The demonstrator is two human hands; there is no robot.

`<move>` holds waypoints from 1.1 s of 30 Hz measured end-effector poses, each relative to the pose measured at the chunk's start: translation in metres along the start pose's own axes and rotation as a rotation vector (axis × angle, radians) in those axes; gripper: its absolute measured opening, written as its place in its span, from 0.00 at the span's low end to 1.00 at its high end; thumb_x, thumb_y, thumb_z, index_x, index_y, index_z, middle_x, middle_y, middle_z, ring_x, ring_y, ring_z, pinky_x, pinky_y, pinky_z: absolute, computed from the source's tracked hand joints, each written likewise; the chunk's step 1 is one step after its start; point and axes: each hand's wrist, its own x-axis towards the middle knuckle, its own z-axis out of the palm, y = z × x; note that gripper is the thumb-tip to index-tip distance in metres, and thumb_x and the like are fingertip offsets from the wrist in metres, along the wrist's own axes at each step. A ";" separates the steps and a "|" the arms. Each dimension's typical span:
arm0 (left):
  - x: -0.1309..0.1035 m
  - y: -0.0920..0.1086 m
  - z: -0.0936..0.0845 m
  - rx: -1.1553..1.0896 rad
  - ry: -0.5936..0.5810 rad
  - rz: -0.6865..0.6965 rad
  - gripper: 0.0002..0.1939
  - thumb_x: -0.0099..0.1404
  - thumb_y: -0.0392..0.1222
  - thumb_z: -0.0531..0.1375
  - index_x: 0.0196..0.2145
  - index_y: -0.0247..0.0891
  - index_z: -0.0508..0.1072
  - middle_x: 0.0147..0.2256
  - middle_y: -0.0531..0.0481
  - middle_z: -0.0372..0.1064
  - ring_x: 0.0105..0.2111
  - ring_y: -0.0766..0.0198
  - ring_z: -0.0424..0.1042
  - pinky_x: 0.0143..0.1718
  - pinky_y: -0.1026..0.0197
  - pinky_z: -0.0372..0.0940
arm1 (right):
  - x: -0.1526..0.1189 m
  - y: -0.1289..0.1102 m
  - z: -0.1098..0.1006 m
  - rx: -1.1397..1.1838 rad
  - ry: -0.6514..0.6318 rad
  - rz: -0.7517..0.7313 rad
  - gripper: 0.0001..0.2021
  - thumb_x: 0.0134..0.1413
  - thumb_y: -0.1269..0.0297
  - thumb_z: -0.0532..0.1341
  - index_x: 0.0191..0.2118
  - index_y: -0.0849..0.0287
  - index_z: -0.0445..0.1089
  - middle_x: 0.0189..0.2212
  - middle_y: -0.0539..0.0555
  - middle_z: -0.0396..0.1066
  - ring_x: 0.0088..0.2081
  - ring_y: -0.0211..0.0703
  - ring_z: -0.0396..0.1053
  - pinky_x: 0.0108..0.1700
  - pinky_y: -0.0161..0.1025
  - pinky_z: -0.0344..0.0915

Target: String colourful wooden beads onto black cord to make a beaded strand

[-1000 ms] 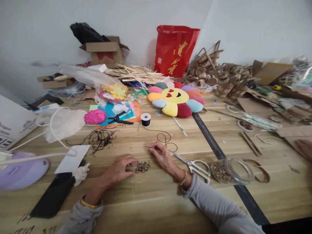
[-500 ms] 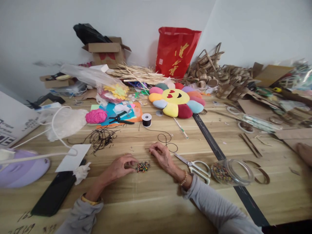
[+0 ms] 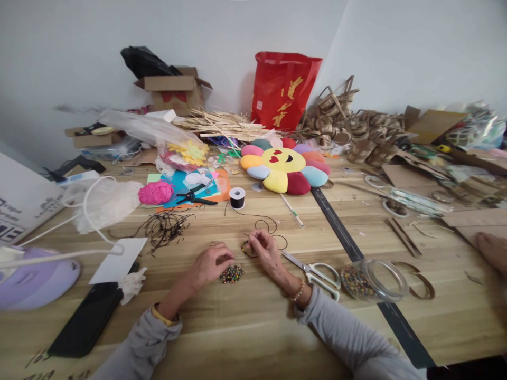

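My right hand (image 3: 266, 254) pinches a black cord with a short curved row of small beads (image 3: 245, 247) on it. The cord runs back in loops to a white spool of black cord (image 3: 237, 198). Just left of it, my left hand (image 3: 213, 262) hovers by a small pile of multicoloured round beads (image 3: 232, 274), thumb and fingertips together. Whether a bead sits between those fingertips is too small to tell. White-handled scissors (image 3: 317, 272) lie right of my right wrist. Beyond them, a clear round jar (image 3: 362, 279) on its side holds more beads.
A smiling flower cushion (image 3: 285, 168) lies behind the spool. Tangled black cord (image 3: 166, 228), pliers (image 3: 194, 196) and pink yarn (image 3: 156, 193) are at the left. A black phone (image 3: 89, 316) lies front left. Another person's hand (image 3: 491, 252) rests at the right edge.
My left hand has moved from the bead pile up and right, closer to my right hand. The beaded cord in my right hand now shows more plainly. The view has shifted slightly.
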 end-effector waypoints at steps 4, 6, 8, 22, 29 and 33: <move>0.014 0.016 0.006 -0.064 0.034 -0.049 0.12 0.65 0.45 0.56 0.29 0.36 0.73 0.30 0.49 0.73 0.32 0.61 0.71 0.38 0.61 0.63 | -0.001 -0.001 -0.002 -0.061 -0.033 -0.040 0.14 0.56 0.52 0.59 0.32 0.58 0.64 0.22 0.47 0.64 0.23 0.35 0.61 0.27 0.33 0.59; 0.017 0.020 0.007 -0.082 0.057 -0.103 0.15 0.66 0.48 0.53 0.28 0.36 0.71 0.28 0.51 0.71 0.30 0.62 0.69 0.35 0.62 0.62 | -0.003 -0.002 -0.003 -0.134 -0.077 -0.080 0.13 0.57 0.53 0.58 0.31 0.59 0.65 0.23 0.48 0.63 0.25 0.35 0.61 0.28 0.33 0.60; 0.017 0.020 0.008 -0.091 0.065 -0.132 0.18 0.67 0.50 0.51 0.27 0.36 0.68 0.25 0.52 0.67 0.29 0.63 0.66 0.33 0.62 0.60 | -0.005 -0.005 -0.003 -0.223 -0.127 -0.149 0.12 0.58 0.56 0.58 0.31 0.59 0.66 0.25 0.49 0.65 0.27 0.36 0.62 0.30 0.34 0.60; 0.008 0.001 0.003 -0.412 0.222 -0.212 0.17 0.64 0.51 0.52 0.24 0.37 0.66 0.24 0.52 0.64 0.29 0.61 0.66 0.35 0.61 0.61 | -0.005 -0.001 -0.005 -0.448 -0.236 -0.313 0.05 0.59 0.66 0.57 0.32 0.59 0.66 0.26 0.50 0.64 0.28 0.37 0.62 0.31 0.34 0.61; 0.003 -0.012 0.000 -0.481 0.418 -0.280 0.18 0.63 0.53 0.54 0.23 0.37 0.67 0.24 0.51 0.67 0.29 0.61 0.67 0.37 0.61 0.62 | 0.002 0.019 -0.015 -0.588 -0.143 -0.346 0.01 0.56 0.70 0.59 0.34 0.59 0.67 0.29 0.51 0.67 0.31 0.39 0.65 0.34 0.35 0.62; 0.003 -0.020 0.002 -0.476 0.418 -0.290 0.18 0.63 0.54 0.54 0.24 0.37 0.68 0.25 0.51 0.67 0.30 0.61 0.67 0.37 0.61 0.63 | 0.004 0.022 -0.019 -0.724 -0.112 -0.385 0.03 0.56 0.71 0.58 0.35 0.58 0.67 0.31 0.53 0.68 0.33 0.42 0.65 0.37 0.38 0.62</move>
